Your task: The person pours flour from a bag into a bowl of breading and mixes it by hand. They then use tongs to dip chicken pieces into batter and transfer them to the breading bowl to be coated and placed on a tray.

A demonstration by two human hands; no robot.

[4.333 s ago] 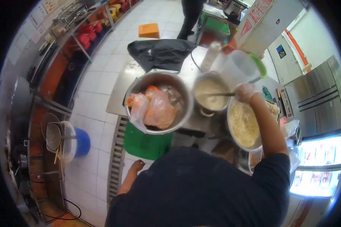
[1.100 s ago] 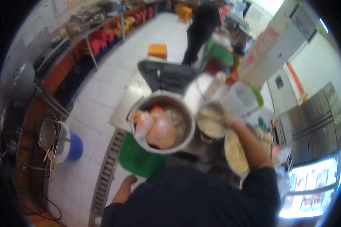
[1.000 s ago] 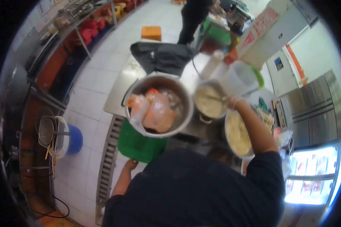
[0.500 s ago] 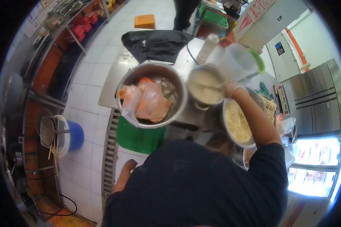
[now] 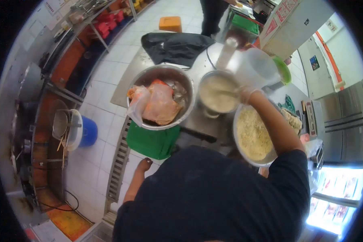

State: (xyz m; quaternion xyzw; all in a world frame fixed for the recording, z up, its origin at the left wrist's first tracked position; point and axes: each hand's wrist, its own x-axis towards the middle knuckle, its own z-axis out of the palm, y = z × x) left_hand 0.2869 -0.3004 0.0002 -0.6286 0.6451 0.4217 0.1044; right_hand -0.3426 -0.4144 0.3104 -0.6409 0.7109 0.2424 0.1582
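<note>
My right hand (image 5: pixel 248 95), in a clear glove, is closed on the handle of a utensil (image 5: pixel 226 93) that reaches into a pot of pale, thick liquid (image 5: pixel 213 86). Left of the pot is a large metal bowl (image 5: pixel 192 97) with raw meat (image 5: pixel 162 105) and a clear plastic bag or glove on it. A wide bowl of yellowish crumbs (image 5: pixel 252 133) sits below my right forearm. Low at the left, beside my body, my left hand (image 5: pixel 146 163) hangs near a green item (image 5: pixel 153 141); its fingers are too small and dark to read.
Behind the bowls are a black cloth or bag (image 5: pixel 175 47), a clear bottle (image 5: pixel 226 52) and a translucent container (image 5: pixel 257 68). A blue bucket (image 5: pixel 88 132) stands on the floor at left. Another person's dark-clothed legs (image 5: pixel 211 18) show at the top.
The view has shifted slightly, and more of my left forearm shows. My right hand remains at the pot with the utensil. Another person's legs are more visible at the top.
</note>
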